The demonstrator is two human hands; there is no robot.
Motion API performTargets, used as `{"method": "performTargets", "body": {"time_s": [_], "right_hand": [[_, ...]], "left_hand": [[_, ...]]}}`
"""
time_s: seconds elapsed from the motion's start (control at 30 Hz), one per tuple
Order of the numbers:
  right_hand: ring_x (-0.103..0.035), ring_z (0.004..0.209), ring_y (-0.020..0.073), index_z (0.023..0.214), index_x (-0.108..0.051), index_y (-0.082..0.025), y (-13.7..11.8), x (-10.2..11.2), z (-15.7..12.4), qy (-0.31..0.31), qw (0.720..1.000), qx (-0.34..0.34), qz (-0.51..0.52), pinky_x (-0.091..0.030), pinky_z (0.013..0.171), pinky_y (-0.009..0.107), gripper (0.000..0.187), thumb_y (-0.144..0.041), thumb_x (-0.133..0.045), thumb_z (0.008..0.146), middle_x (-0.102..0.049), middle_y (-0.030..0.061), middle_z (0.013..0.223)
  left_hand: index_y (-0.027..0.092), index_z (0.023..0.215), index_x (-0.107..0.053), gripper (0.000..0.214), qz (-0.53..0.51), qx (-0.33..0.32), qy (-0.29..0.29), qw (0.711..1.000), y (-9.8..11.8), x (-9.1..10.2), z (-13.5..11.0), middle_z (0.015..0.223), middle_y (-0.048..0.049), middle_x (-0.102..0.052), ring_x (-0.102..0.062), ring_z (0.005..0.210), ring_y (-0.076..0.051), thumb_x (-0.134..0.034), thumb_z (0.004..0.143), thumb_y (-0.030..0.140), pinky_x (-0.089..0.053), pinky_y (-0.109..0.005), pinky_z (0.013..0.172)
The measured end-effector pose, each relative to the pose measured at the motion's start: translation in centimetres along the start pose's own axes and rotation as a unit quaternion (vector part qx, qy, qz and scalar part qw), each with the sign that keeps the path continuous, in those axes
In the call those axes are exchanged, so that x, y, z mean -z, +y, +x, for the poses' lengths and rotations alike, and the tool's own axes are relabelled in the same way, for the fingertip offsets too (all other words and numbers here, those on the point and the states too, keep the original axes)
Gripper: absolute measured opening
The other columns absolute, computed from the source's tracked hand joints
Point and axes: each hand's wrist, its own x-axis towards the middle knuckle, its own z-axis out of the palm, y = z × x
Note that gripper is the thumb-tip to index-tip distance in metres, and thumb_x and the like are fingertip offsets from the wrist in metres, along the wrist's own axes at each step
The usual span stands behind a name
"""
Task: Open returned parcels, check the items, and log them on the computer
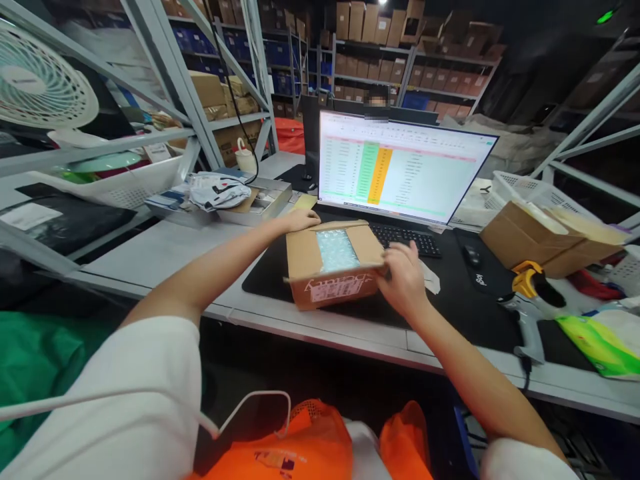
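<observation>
A cardboard box sits on the black desk mat, its near side printed and bearing a white label. Two flaps lie folded inward at its left and right, and bubble wrap shows in the gap between them. My left hand grips the box's far left corner, fingers bent over the edge. At the right edge, near the front corner, my right hand is closed on the cardboard. What its fingertips do behind the edge is hidden.
Behind the box stand a keyboard and a monitor showing a spreadsheet. To the right are a mouse, a barcode scanner, a yellow tape dispenser and an open carton. A tray with packets stands left.
</observation>
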Motion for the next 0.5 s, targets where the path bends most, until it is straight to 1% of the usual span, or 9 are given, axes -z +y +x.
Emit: {"method": "performTargets", "body": {"time_s": [0.07, 0.13, 0.17, 0.2, 0.27, 0.3, 0.37, 0.4, 0.5], "right_hand": [[-0.062, 0.129, 0.0292, 0.118, -0.065, -0.021, -0.9, 0.5, -4.1, -0.004, 0.999, 0.048, -0.013, -0.028, 0.124, 0.059, 0.021, -0.021, -0.058, 0.098, -0.073, 0.0134, 0.124], [-0.060, 0.132, 0.0320, 0.130, -0.064, -0.019, -1.4, 1.3, -7.0, -0.042, 0.997, 0.066, -0.024, -0.024, 0.124, 0.063, 0.032, -0.020, -0.056, 0.099, -0.068, 0.0168, 0.135], [-0.060, 0.133, 0.0336, 0.133, -0.064, -0.017, -1.4, 1.8, -7.4, -0.063, 0.996, 0.066, -0.024, -0.022, 0.123, 0.065, 0.034, -0.022, -0.056, 0.100, -0.066, 0.0181, 0.138], [-0.061, 0.130, 0.0340, 0.131, -0.067, -0.017, -1.2, 2.5, -7.1, -0.080, 0.995, 0.064, -0.015, -0.021, 0.123, 0.066, 0.033, -0.025, -0.056, 0.101, -0.067, 0.0180, 0.137], [-0.069, 0.113, 0.0301, 0.111, -0.076, -0.019, -0.4, 3.8, -3.8, -0.134, 0.989, 0.060, 0.031, -0.030, 0.120, 0.061, 0.026, -0.030, -0.054, 0.103, -0.075, 0.0140, 0.121], [-0.072, 0.100, 0.0263, 0.097, -0.078, -0.020, 0.2, 4.3, -1.2, -0.167, 0.982, 0.055, 0.064, -0.037, 0.116, 0.056, 0.029, -0.034, -0.053, 0.103, -0.077, 0.0108, 0.107], [-0.069, 0.079, 0.0216, 0.076, -0.075, -0.021, 1.5, 4.2, 4.6, -0.268, 0.955, 0.028, 0.122, -0.050, 0.102, 0.045, 0.043, -0.038, -0.048, 0.105, -0.074, 0.0062, 0.079], [-0.069, 0.080, 0.0220, 0.079, -0.076, -0.020, 2.0, 3.5, 7.3, -0.300, 0.942, 0.009, 0.151, -0.053, 0.097, 0.042, 0.042, -0.040, -0.050, 0.104, -0.073, 0.0062, 0.080], [-0.067, 0.116, 0.0294, 0.085, -0.079, -0.019, 2.6, 0.0, 12.0, -0.378, 0.901, 0.031, 0.209, -0.051, 0.104, 0.044, 0.031, -0.041, -0.061, 0.097, -0.073, 0.0132, 0.119]], "left_hand": [[0.012, 0.130, -0.068, 0.053, -0.003, -0.045, 0.116, 0.992, 0.4, 0.2, -2.4, 0.144, -0.0160, -0.062, -0.051, 0.138, -0.032, -0.043, 0.094, 0.041, -0.038, -0.044, 0.119], [0.015, 0.127, -0.069, 0.047, -0.009, -0.163, 0.205, 0.965, 1.5, 0.3, -5.6, 0.149, -0.0148, -0.058, -0.043, 0.147, -0.032, -0.047, 0.097, 0.042, -0.028, -0.050, 0.125], [0.019, 0.123, -0.072, 0.041, -0.015, -0.237, 0.192, 0.952, 2.2, 0.1, -7.4, 0.146, -0.0128, -0.061, -0.044, 0.146, -0.032, -0.049, 0.098, 0.043, -0.027, -0.051, 0.126], [0.022, 0.118, -0.073, 0.037, -0.021, -0.300, 0.143, 0.943, 3.0, -0.2, -9.1, 0.142, -0.0107, -0.065, -0.045, 0.146, -0.031, -0.052, 0.098, 0.045, -0.026, -0.053, 0.126], [0.024, 0.109, -0.074, 0.032, -0.041, -0.346, 0.055, 0.936, 4.3, -1.2, -11.8, 0.140, -0.0098, -0.066, -0.042, 0.149, -0.034, -0.058, 0.097, 0.049, -0.023, -0.057, 0.126], [0.023, 0.103, -0.072, 0.031, -0.057, -0.342, 0.042, 0.937, 4.7, -1.8, -12.7, 0.141, -0.0104, -0.066, -0.039, 0.151, -0.035, -0.061, 0.095, 0.051, -0.022, -0.059, 0.126], [0.021, 0.093, -0.067, 0.032, -0.107, -0.307, 0.083, 0.942, 5.0, -2.9, -13.6, 0.135, -0.0119, -0.067, -0.040, 0.149, -0.036, -0.067, 0.091, 0.053, -0.022, -0.060, 0.126], [0.020, 0.091, -0.064, 0.033, -0.133, -0.287, 0.118, 0.941, 4.9, -3.3, -13.8, 0.126, -0.0113, -0.070, -0.047, 0.143, -0.035, -0.069, 0.089, 0.053, -0.023, -0.061, 0.126], [0.020, 0.096, -0.064, 0.032, -0.176, -0.231, 0.184, 0.939, 4.1, -4.0, -14.0, 0.098, -0.0058, -0.069, -0.063, 0.109, -0.026, -0.067, 0.088, 0.051, -0.032, -0.059, 0.122]]}}
